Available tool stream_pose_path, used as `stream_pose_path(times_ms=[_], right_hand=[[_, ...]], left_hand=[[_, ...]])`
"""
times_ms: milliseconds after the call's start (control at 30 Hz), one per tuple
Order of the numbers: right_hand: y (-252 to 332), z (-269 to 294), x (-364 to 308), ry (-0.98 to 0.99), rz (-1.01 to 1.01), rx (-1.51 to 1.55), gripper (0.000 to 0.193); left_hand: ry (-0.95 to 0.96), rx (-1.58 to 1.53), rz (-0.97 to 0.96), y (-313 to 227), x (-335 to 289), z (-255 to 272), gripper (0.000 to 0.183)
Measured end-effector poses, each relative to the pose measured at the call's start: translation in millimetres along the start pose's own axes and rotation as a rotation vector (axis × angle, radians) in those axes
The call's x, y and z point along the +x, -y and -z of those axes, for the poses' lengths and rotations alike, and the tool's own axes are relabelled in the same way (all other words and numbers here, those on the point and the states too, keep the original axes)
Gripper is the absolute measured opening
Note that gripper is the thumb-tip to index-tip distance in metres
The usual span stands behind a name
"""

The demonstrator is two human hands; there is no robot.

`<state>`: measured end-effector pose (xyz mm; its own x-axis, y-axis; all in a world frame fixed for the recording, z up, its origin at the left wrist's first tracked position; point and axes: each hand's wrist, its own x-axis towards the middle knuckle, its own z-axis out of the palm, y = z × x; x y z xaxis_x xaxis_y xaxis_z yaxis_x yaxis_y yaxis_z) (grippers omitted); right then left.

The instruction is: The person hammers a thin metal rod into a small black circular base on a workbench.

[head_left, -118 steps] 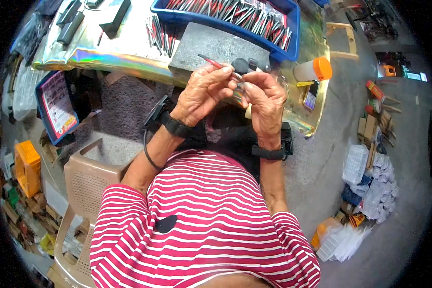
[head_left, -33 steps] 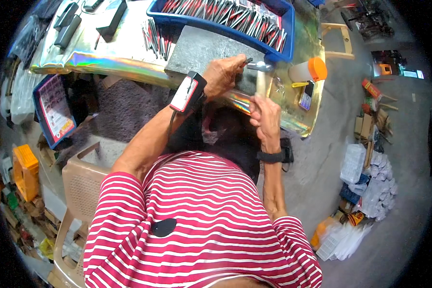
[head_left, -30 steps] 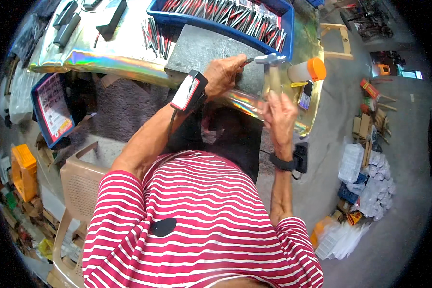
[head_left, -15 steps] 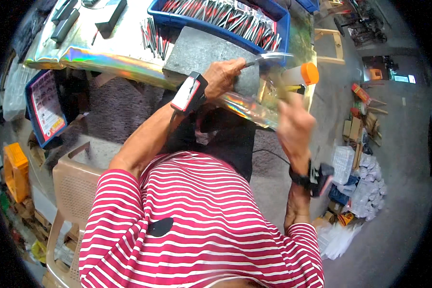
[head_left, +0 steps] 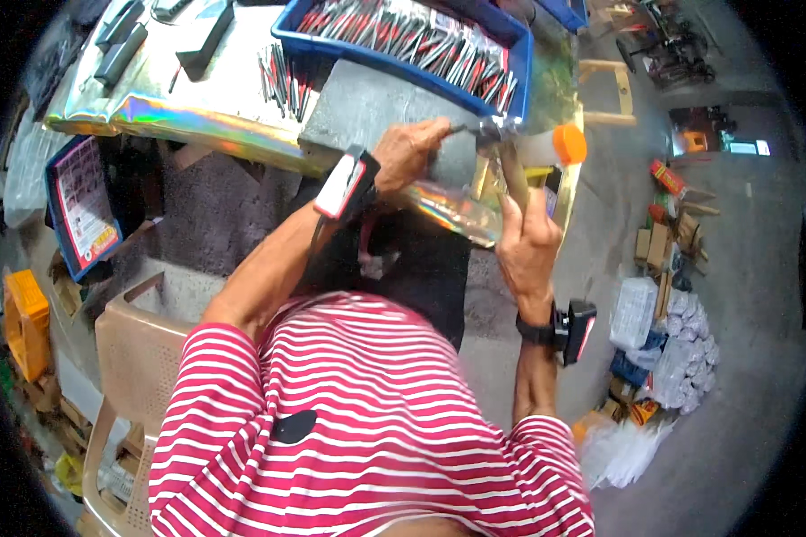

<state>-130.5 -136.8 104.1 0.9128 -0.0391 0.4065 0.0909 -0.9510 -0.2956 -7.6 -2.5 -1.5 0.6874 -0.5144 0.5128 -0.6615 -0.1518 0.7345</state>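
Note:
My left hand [head_left: 409, 152] rests over the grey stone block [head_left: 367, 103], its fingers closed on a slim dark piece [head_left: 458, 129] that points right. My right hand [head_left: 530, 242] is wrapped round the wooden handle of a hammer [head_left: 512, 174]. The hammer's head is at the far end of the slim piece, by the block's right edge; it covers that end, and I cannot tell whether they touch. Just right of the hammer is a translucent bottle with an orange cap [head_left: 569, 144].
Behind the block stands a blue tray [head_left: 403, 70] full of slim black, red and silver pieces. More such pieces [head_left: 282, 85] lie left of the block. Black cases [head_left: 206, 40] are on the shiny-covered table [head_left: 197, 125]. A plastic chair [head_left: 139, 336] stands at left.
The hammer has swung left and its head has come down onto or beside the slim piece's end. My right hand has moved slightly left; my left hand has barely shifted.

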Motion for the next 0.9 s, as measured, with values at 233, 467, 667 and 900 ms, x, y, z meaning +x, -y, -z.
stream_pose_path(times_ms=[233, 467, 667, 900], right_hand=[[-3.6, -18.4, -10.7, 0.074, -0.542, 0.652, 0.022], [-11.5, -85.4, -20.9, 0.111, -0.979, 1.368, 0.024], [-12.4, -95.7, -21.9, 0.196, -0.992, 1.467, 0.028], [-9.7, -94.6, -24.9, 0.302, -0.878, 1.333, 0.036]], left_hand=[[-0.01, 0.028, 0.033, -2.3, 3.9, 4.3, 0.02], [-0.181, -0.092, 0.125, -3.6, 27.3, 14.1, 0.012], [-0.284, 0.201, 0.305, 38.9, 79.0, 41.3, 0.014], [-0.23, 0.561, 0.408, 108.8, 107.2, 61.0, 0.011]])
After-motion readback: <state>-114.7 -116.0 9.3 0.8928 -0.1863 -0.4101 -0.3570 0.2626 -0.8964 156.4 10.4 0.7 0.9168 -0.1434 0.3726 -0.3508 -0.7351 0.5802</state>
